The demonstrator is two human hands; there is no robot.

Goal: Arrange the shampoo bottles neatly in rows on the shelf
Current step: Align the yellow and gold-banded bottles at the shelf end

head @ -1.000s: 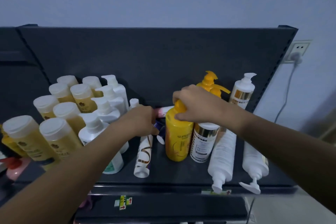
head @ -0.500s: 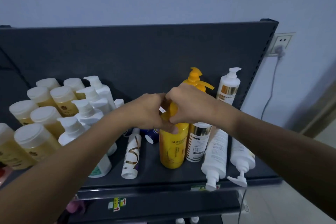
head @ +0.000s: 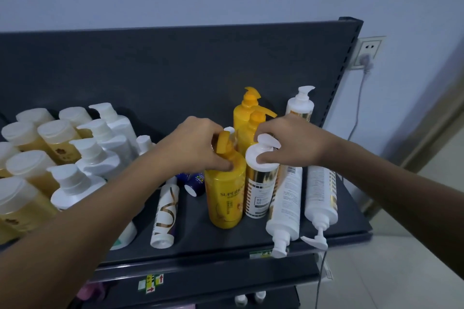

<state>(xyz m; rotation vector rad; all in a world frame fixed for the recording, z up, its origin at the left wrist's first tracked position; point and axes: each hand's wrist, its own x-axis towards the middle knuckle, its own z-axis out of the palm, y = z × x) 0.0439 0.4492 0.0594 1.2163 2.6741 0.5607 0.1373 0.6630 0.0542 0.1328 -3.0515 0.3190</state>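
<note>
The left hand (head: 198,143) has its fingers (head: 221,164) clenched round the pump neck of the front yellow bottle (head: 227,195), which stands upright, long axis vertical, at the shelf's middle. The right hand (head: 293,142) grasps the white pump of the gold bottle (head: 261,190), upright and touching the yellow one at its 3 o'clock; the pump spout points toward 2 o'clock.

Three yellow pump bottles show in all, the other two upright at 12 o'clock behind the first. Two white bottles (head: 286,203) lie flat at 3 o'clock, long axes running front to back, pumps toward the shelf's front edge. A slim white bottle (head: 165,211) lies the same way at 9 o'clock, cap forward. One white-and-gold pump bottle (head: 301,103) stands at the back right.

At the far left, amber bottles (head: 57,138) with white caps and white pump bottles (head: 100,158) stand in rows.

The shelf (head: 226,243) is dark grey with a tall back panel, against a pale wall with a socket (head: 367,51) at 2 o'clock.
</note>
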